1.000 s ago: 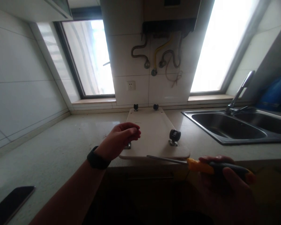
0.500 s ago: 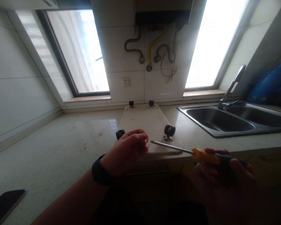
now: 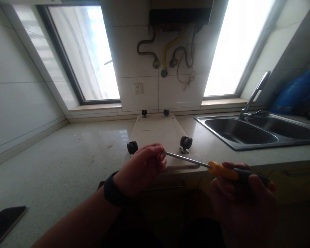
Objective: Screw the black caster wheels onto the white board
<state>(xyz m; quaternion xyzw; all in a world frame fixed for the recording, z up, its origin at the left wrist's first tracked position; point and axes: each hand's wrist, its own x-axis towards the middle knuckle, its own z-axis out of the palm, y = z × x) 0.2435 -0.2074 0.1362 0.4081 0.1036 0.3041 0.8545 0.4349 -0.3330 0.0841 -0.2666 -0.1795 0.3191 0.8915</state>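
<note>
My right hand [image 3: 244,196] is wrapped round the yellow-and-black handle of a screwdriver [image 3: 187,159], its shaft pointing left. At the fingertips of my left hand [image 3: 146,163] the screwdriver's tip meets them or lies very close. Thumb and fingers of that hand are pinched together on something too small to make out. Behind the hands lies a white board [image 3: 157,129] on the counter, with black casters standing up at its corners. One caster [image 3: 132,147] is just beyond my left hand, another caster [image 3: 186,142] is at the near right corner.
The pale countertop [image 3: 74,165] spreads to the left, with a dark phone-like slab [image 3: 6,222] near its front. At the right are a double sink [image 3: 237,150] and a faucet [image 3: 255,93]. Pipes [image 3: 146,52] and a socket [image 3: 138,88] are on the back wall.
The screwdriver has moved left and slightly up, closing the gap between its tip and my left fingertips. My left hand has shifted slightly right, keeping its pinch.
</note>
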